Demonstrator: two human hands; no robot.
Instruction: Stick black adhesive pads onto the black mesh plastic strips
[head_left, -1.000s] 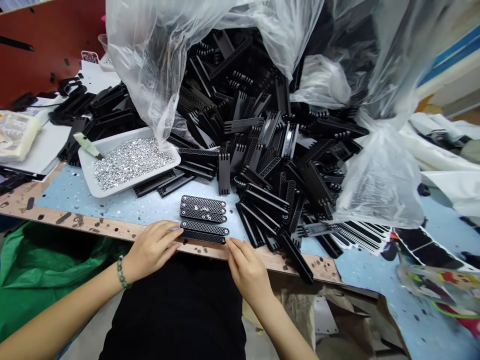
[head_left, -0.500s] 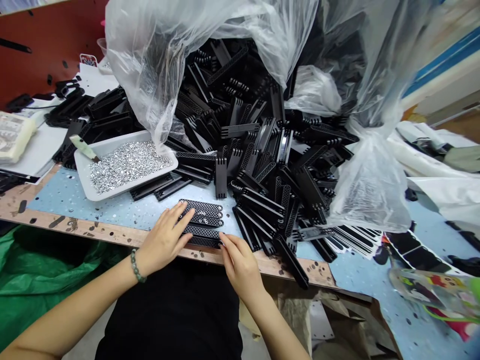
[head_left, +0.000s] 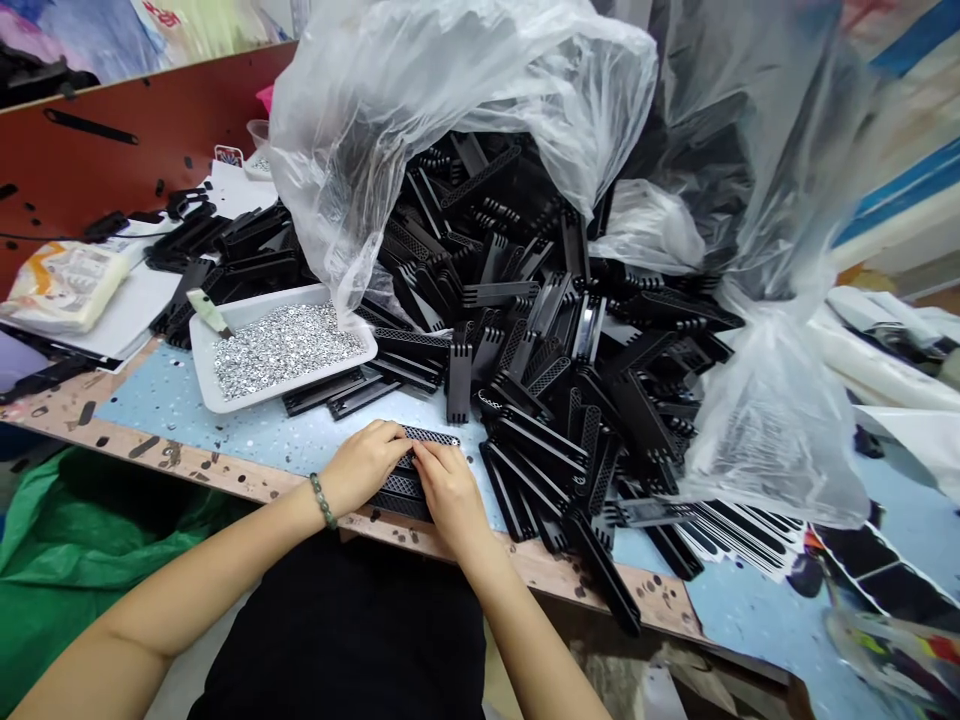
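Note:
Several black strips (head_left: 401, 486) with a diamond-patterned surface lie side by side at the table's front edge, partly hidden under my hands. My left hand (head_left: 367, 465) comes over them from the left, its fingertips pinched together. From the right, my right hand (head_left: 450, 492) meets it, thumb and fingers also closed, above the middle of the strips. Whatever sits between the fingertips is too small to make out. A small silver ring shows on the right end of the farthest strip. Left of the hands, a white tray (head_left: 212, 398) holds many small silver metal pieces (head_left: 285, 345) and a pale-handled tool (head_left: 208, 312).
A large heap of black plastic parts (head_left: 540, 350) spills from a clear plastic bag (head_left: 465, 60) behind and to the right. Black-and-white sticker sheets (head_left: 750, 540) lie at the right. A green sack (head_left: 112, 560) hangs below the table's left edge.
Both hands have moved together over the strips, and their fingertips now meet; before, the left was spread flat and the right pinched at the strips' right end. The camera view has shifted.

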